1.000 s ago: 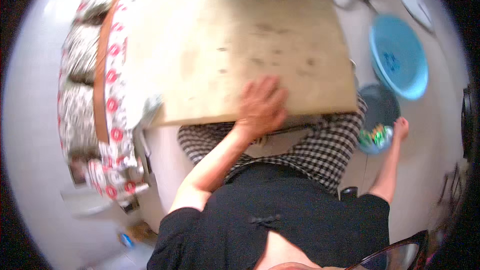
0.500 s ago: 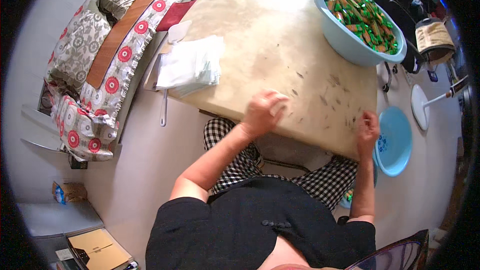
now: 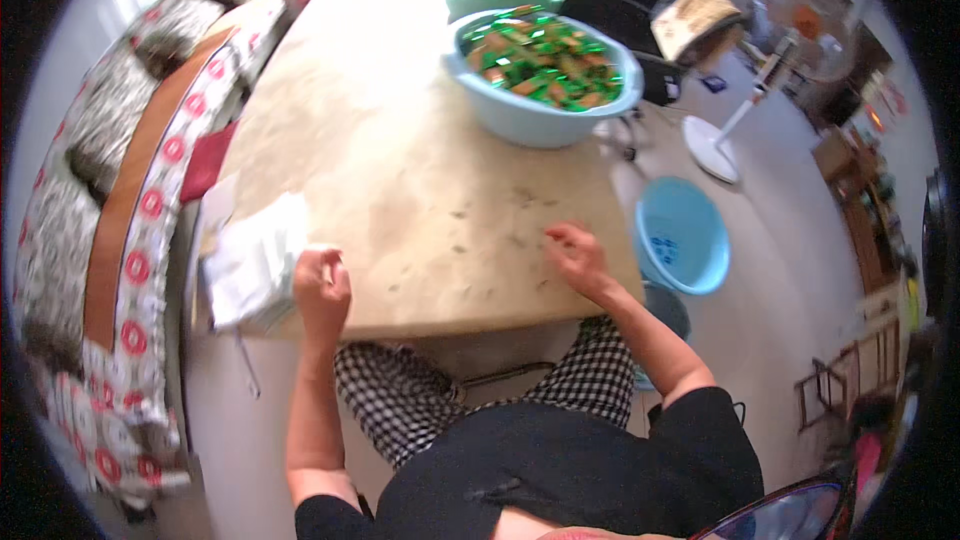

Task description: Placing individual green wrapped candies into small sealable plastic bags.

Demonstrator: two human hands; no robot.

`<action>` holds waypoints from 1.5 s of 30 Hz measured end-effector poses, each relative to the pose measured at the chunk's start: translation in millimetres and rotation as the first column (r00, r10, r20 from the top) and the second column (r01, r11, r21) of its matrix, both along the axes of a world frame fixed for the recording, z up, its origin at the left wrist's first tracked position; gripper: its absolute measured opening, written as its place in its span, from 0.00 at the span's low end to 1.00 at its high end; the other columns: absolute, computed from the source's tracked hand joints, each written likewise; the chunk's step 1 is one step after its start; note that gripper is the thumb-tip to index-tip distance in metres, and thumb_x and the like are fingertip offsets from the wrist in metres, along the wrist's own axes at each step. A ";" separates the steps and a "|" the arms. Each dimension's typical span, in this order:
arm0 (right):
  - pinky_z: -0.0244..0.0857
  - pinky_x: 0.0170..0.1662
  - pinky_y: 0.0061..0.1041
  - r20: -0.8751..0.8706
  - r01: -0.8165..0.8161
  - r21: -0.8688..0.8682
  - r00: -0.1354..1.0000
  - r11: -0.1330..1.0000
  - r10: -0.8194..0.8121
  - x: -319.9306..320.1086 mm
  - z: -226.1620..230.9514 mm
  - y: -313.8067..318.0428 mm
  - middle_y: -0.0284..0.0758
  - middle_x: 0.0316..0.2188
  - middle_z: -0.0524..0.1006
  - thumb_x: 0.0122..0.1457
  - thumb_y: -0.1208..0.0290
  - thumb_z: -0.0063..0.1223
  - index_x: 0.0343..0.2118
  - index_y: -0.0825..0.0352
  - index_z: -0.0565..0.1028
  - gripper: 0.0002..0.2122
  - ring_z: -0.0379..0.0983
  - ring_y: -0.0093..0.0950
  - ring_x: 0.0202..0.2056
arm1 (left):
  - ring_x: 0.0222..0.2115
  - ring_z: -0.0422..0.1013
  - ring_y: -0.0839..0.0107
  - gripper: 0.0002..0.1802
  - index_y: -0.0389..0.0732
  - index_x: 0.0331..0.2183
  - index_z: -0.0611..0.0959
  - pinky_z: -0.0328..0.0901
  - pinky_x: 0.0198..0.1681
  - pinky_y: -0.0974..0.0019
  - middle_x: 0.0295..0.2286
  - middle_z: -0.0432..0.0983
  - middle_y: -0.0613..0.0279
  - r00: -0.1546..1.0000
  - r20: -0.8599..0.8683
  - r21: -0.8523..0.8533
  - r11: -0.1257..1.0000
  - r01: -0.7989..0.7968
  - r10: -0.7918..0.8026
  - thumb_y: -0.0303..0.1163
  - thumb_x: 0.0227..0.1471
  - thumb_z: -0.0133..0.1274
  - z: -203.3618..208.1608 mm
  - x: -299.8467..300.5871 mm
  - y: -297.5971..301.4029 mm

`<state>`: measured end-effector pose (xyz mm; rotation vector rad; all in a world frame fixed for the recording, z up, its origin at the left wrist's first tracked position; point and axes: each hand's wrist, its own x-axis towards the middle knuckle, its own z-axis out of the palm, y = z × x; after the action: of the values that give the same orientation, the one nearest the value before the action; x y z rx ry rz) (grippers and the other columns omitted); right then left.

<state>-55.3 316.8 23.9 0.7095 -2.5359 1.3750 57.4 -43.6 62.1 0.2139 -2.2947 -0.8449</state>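
Left hand [image 3: 322,288] and right hand [image 3: 578,255] well apart, over tabletop [image 3: 420,230].
Left curled, right loosely bent; blur, can't tell if either holds anything. Pale flat stack [image 3: 250,265] just left of left hand; pale-blue basin [image 3: 540,125] of green-wrapped pieces [image 3: 555,65] beyond right.

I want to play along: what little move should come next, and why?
Perhaps move the left hand onto the white stack. It lies just beside that hand, on the left corner of the table, while the blue basin of green-wrapped pieces sits farther off.
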 end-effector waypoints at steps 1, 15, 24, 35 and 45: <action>0.65 0.38 0.31 -0.137 -0.028 -0.046 0.990 0.999 0.022 -4.8 25.5 -10.7 0.41 0.28 0.73 0.49 0.77 0.53 0.32 0.69 0.74 0.07 0.71 0.37 0.34 | 0.30 0.70 0.59 0.08 0.36 0.29 0.76 0.65 0.35 0.62 0.27 0.72 0.54 0.990 -0.052 0.012 0.991 0.134 -0.133 0.18 0.41 0.49 -15.7 -9.5 7.3; 0.66 0.35 0.31 -0.544 0.259 0.203 0.832 0.944 -0.111 -211.7 120.2 -15.3 0.39 0.28 0.76 0.47 0.75 0.54 0.28 0.65 0.78 0.05 0.73 0.34 0.31 | 0.46 0.64 0.58 0.09 0.42 0.32 0.77 0.57 0.50 0.56 0.40 0.70 0.56 0.968 0.237 -0.216 0.967 0.133 -0.080 0.28 0.42 0.53 -59.0 -46.9 62.0; 0.68 0.44 0.31 -0.387 0.253 0.752 0.917 0.608 0.097 -239.2 116.2 -64.4 0.33 0.33 0.78 0.48 0.71 0.49 0.31 0.54 0.80 0.09 0.72 0.34 0.42 | 0.45 0.65 0.60 0.07 0.42 0.29 0.77 0.57 0.50 0.56 0.39 0.71 0.58 0.967 0.247 -0.180 0.978 0.105 -0.059 0.30 0.43 0.54 -53.4 -46.9 64.2; 0.63 0.49 0.36 -0.236 0.201 0.818 0.972 0.539 -0.004 -240.0 159.4 -63.2 0.46 0.38 0.74 0.47 0.70 0.50 0.42 0.69 0.70 0.18 0.70 0.40 0.45 | 0.45 0.65 0.59 0.07 0.41 0.29 0.77 0.57 0.50 0.56 0.39 0.71 0.57 0.969 0.236 -0.144 0.984 0.104 -0.068 0.28 0.43 0.54 -50.5 -43.4 59.9; 0.62 0.53 0.29 -0.010 0.235 0.611 0.957 0.756 -0.290 -235.8 130.3 -111.1 0.49 0.47 0.72 0.40 0.55 0.59 0.54 0.69 0.66 0.36 0.69 0.39 0.49 | 0.45 0.65 0.61 0.06 0.42 0.28 0.77 0.57 0.49 0.56 0.38 0.71 0.59 0.973 0.211 -0.129 0.984 0.123 -0.094 0.30 0.42 0.54 -55.8 -46.4 62.1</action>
<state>-291.1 205.7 154.2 0.3418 -3.0198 0.4856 11.0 18.4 6.3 0.1163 -2.5674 -0.7388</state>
